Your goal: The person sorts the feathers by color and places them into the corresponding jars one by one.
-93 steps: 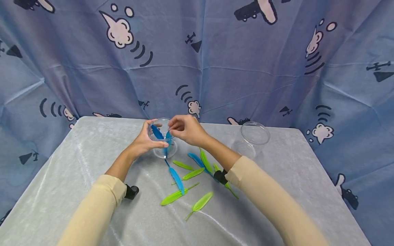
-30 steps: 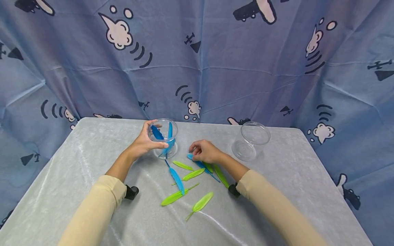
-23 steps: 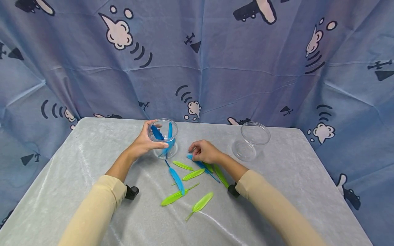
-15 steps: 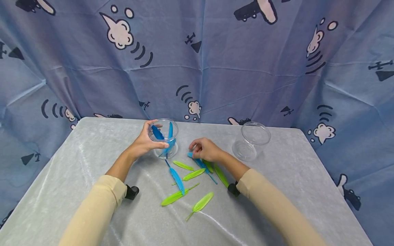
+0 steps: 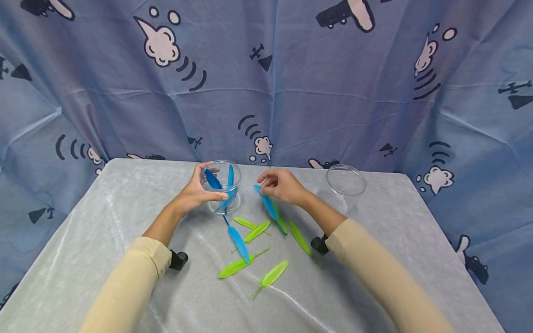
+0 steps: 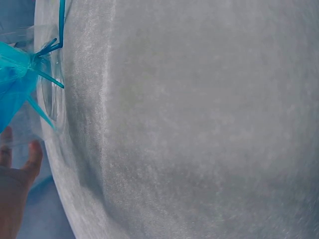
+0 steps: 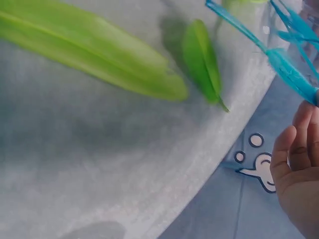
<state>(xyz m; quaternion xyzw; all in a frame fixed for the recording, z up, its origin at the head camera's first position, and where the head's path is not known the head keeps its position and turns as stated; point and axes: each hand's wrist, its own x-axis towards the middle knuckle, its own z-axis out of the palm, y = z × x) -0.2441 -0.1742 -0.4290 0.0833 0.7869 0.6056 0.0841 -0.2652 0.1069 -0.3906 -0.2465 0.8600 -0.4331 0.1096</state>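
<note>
My left hand [image 5: 197, 190] holds a clear plastic cup [image 5: 237, 182], thumb along the near side. Inside the cup stand several blue feathers [image 5: 213, 179], whose stems gather low in the left wrist view. To the right, the fingers of my right hand [image 5: 284, 186] pinch the tip of another blue feather [image 5: 269, 206], raised off the table with its stem hanging down toward me. The right wrist view shows that feather [image 7: 289, 72] at the fingertips. One more blue feather [image 5: 238, 241] lies on the table in front of the cup, touching a green feather [image 5: 235, 268].
Several green feathers lie scattered on the grey cloth-covered table [image 5: 166, 296], one [image 5: 274, 274] nearest me and another [image 5: 300, 238] below my right wrist. A second clear cup [image 5: 345, 180] stands at the back right. A blue patterned curtain [image 5: 266, 83] hangs behind.
My right hand left the cup, went down to the blue feather among the green ones, pinched it and has lifted it upward. A green feather beside it shifted slightly. My left hand stays put.
</note>
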